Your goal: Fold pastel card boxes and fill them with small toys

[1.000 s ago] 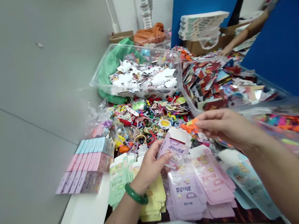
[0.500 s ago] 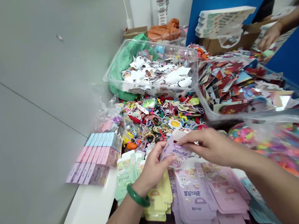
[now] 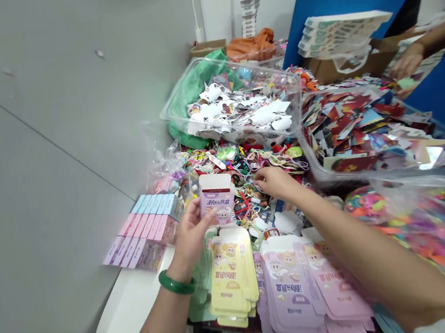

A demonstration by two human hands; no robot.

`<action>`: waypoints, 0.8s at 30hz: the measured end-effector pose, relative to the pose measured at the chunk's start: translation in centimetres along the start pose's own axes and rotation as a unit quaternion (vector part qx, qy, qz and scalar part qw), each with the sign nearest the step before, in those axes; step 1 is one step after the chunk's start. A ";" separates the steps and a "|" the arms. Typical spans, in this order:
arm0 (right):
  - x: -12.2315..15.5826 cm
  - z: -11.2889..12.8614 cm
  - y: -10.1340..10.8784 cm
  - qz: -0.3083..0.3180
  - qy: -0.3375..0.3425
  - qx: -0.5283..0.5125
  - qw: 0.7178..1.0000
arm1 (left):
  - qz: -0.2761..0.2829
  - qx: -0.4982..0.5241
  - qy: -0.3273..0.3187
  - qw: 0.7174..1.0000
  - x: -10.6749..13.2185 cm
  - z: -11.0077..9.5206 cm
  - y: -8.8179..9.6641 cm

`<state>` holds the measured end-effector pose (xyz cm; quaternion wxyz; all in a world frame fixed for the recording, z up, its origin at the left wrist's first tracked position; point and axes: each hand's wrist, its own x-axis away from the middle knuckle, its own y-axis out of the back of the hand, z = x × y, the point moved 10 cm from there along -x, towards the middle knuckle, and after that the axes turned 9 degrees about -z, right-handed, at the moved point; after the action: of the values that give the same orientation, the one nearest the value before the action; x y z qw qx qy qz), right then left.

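Your left grip [image 3: 191, 236] is curled around the lower end of a lilac printed carton [image 3: 217, 198], which stands upright with its open flap at the top, and a green bangle [image 3: 176, 282] sits on that wrist. Your right grip [image 3: 276, 180] reaches out with its fingers bunched just above a tangled heap of trinkets and elastic bands [image 3: 245, 177]; you can't tell from this view whether it is pinching anything. Just below your hands lie flat yellow carton blanks [image 3: 229, 281], with stacks of lilac blanks [image 3: 289, 296] and pink blanks [image 3: 340, 297] to their right. To the left, pink and blue boxes [image 3: 148, 229] stand in rows beside a white board [image 3: 129, 308]. Past the heap, a clear plastic tub of white stickers [image 3: 229, 103] sits beside a tub of red printed cards [image 3: 369, 132], and a colourful plastic bag [image 3: 427, 230] lies at right. Another person's hand [image 3: 406, 63] is at the far right.
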<state>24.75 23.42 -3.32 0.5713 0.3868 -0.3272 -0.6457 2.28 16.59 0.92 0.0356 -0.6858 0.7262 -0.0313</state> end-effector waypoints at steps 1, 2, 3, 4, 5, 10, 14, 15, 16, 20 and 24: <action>-0.1 0.5 -0.8 0.009 0.010 -0.011 1.000 | -0.003 0.003 -0.002 1.000 0.0 0.0 0.2; -0.1 1.1 -1.6 0.018 0.018 -0.023 0.999 | -0.006 0.004 -0.003 1.000 -0.1 -0.1 0.3; -0.1 1.5 -2.3 0.026 0.025 -0.036 0.999 | -0.009 0.006 -0.003 1.000 -0.2 -0.1 0.4; -0.1 1.8 -2.9 0.032 0.027 -0.049 0.998 | -0.012 0.006 -0.004 1.000 -0.2 -0.1 0.6; -0.2 2.0 -3.5 0.037 0.026 -0.063 0.997 | -0.014 0.007 -0.004 1.000 -0.3 -0.1 0.7; -0.4 0.8 -3.8 0.061 -0.028 -0.168 0.983 | -0.020 0.012 0.003 1.000 -0.4 -0.1 1.2; 0.1 -1.2 -1.7 0.079 -0.087 -0.294 0.948 | -0.022 0.017 0.013 1.000 -0.3 0.0 1.4; 0.3 -1.5 -1.2 0.084 -0.098 -0.324 0.937 | -0.022 0.017 0.015 1.000 -0.4 0.1 1.3; 0.5 -1.8 -0.8 0.088 -0.107 -0.351 0.926 | -0.020 0.015 0.016 1.000 -0.4 0.2 1.1; 1.4 -2.3 0.8 0.086 -0.133 -0.428 0.890 | -0.005 -0.001 0.013 1.000 -0.6 0.3 -0.1; 2.0 -2.5 1.5 0.098 -0.148 -0.470 0.865 | 0.012 0.008 0.013 1.000 -0.7 0.5 -1.1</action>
<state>27.61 21.29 -3.50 0.6906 -0.0616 -0.1013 -0.7135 3.42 17.27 0.58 0.0318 -0.6764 0.7344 -0.0461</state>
